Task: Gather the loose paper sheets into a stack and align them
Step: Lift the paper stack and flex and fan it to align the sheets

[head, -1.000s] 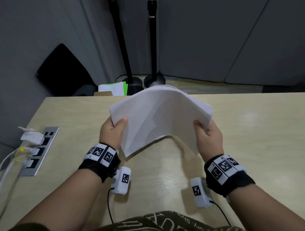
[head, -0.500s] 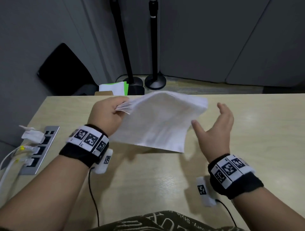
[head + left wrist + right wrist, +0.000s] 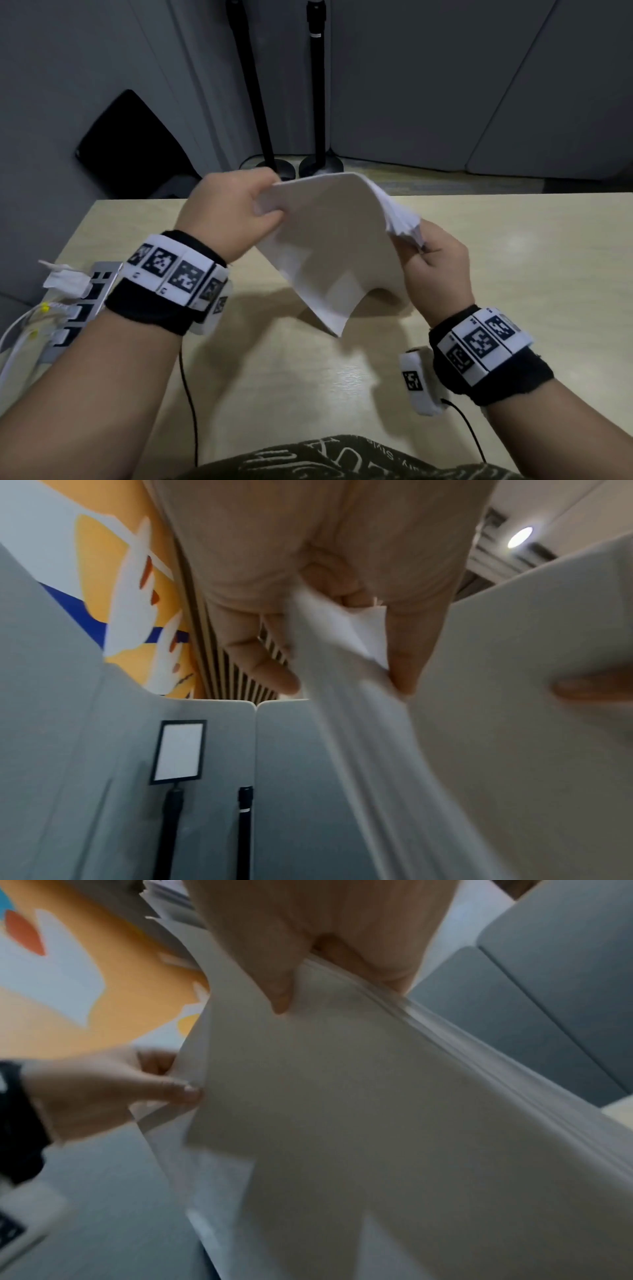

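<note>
A bundle of white paper sheets (image 3: 329, 246) hangs in the air above the light wooden table (image 3: 513, 274), bent into an arch with a lower corner pointing down. My left hand (image 3: 233, 212) grips its upper left edge, thumb on the near face. My right hand (image 3: 431, 260) pinches the ragged right edge, where the sheet ends are uneven. The left wrist view shows the paper sheets (image 3: 359, 696) between the left hand's fingers (image 3: 407, 653) and thumb. In the right wrist view the layered paper sheets (image 3: 342, 1096) are pinched under the right hand's thumb (image 3: 274, 980).
A power strip (image 3: 82, 301) with white plugs and cables lies at the table's left edge. Two black stand poles (image 3: 318, 102) rise behind the far edge, in front of grey partition panels. Thin black cables (image 3: 188, 394) run from my wrist cameras towards my lap.
The right hand, open and off the paper half a second ago, has taken hold of the right edge again. The left hand turned the bundle so that it arches between both hands.
</note>
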The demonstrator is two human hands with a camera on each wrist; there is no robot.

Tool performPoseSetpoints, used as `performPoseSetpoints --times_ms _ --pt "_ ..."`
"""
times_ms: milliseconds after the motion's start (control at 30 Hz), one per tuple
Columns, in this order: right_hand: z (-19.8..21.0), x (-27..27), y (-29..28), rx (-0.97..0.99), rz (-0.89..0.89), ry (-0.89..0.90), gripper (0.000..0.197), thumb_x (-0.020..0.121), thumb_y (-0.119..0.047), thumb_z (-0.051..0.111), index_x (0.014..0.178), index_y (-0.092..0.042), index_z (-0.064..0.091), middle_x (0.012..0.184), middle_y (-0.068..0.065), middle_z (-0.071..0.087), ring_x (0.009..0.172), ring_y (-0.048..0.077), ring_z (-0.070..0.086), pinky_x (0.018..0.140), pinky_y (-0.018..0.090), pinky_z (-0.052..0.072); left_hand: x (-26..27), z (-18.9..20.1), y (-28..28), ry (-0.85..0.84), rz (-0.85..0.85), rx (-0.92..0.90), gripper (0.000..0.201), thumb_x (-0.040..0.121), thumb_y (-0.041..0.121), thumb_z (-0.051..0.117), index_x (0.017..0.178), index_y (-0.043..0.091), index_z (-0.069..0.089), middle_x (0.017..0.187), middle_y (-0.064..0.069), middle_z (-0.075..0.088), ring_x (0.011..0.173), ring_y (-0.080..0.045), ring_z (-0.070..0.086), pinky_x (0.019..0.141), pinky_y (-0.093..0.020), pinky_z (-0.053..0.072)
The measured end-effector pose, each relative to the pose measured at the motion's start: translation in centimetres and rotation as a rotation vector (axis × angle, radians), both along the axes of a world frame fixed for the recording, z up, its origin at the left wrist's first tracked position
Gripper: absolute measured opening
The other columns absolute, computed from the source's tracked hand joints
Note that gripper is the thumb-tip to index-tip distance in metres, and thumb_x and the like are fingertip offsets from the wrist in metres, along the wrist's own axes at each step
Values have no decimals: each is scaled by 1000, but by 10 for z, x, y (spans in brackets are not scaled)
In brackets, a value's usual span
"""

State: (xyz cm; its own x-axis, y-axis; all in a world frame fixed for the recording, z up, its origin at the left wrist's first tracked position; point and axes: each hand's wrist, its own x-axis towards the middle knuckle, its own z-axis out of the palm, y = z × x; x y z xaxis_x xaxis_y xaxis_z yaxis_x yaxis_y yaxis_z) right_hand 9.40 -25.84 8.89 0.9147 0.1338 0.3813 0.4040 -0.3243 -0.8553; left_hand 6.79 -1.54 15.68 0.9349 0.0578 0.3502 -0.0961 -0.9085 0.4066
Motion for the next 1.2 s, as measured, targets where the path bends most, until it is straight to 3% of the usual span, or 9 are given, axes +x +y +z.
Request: performPoseSetpoints --times_ms 67,200,367,500,800,900,1000,1100,1200 --pt "-1 1 0 61 -39 12 37 91 -5 58 64 -30 59 63 -37 57 64 -13 54 58 2 34 0 -4 5 9 71 -155 14 73 30 73 85 27 65 70 13 61 73 -15 60 67 -29 45" --pt "2 -1 8 112 -53 44 18 93 -12 58 76 -16 63 61 -38 56 65 -15 53 60 1 35 -2 -12 -13 -93 150 -504 23 69 24 79 66 31 57 60 17 59 58 0 52 57 -17 41" --pt "10 -4 3 239 -114 -12 20 92 -18 58 82 -35 56 69 -22 61 64 -6 54 60 11 41 -6 -5 -26 -265 -27 -909 30 71 6 75 68 30 58 61 18 63 60 0 57 58 -16 46" --pt "8 -1 4 288 -99 66 33 87 -13 60 115 -28 51 104 -9 65 91 6 64 79 25 52 -4 -14 -26 -141 -63 -867 21 75 16 72 79 33 60 77 17 62 74 -6 58 68 -21 46" --pt "28 -3 7 159 -82 -180 64 89 4 54 139 -28 32 135 5 50 115 14 58 91 42 53 -3 -12 -33 -266 60 -912 21 89 35 53 85 17 63 79 15 63 77 -4 56 71 -19 42" --pt "27 -3 8 62 -78 -251 49 88 1 53 134 -14 45 129 -2 54 119 21 55 95 51 47 -2 -12 -32 -298 110 -929 19 90 20 48 77 20 62 73 17 63 74 0 56 69 -16 42" --pt "28 -2 8 48 -99 -253 38 89 -2 53 125 -12 50 117 -22 52 102 17 60 88 41 51 0 -9 -29 -321 164 -943 27 87 18 42 72 27 62 74 14 64 77 -6 56 72 -23 41" --pt "30 -4 8 97 -123 -214 41 88 -4 56 125 -19 45 96 -22 57 73 22 55 69 31 52 -2 -13 -26 -286 5 -1075 18 87 38 49 86 26 62 80 10 66 81 -12 59 74 -28 43" --pt "25 -6 6 224 -102 -28 51 86 -5 62 128 -23 40 84 -8 62 77 13 64 71 30 55 -9 -29 -19 -123 -186 -1003 59 61 60 75 109 34 53 102 3 61 96 -15 58 79 -25 49"
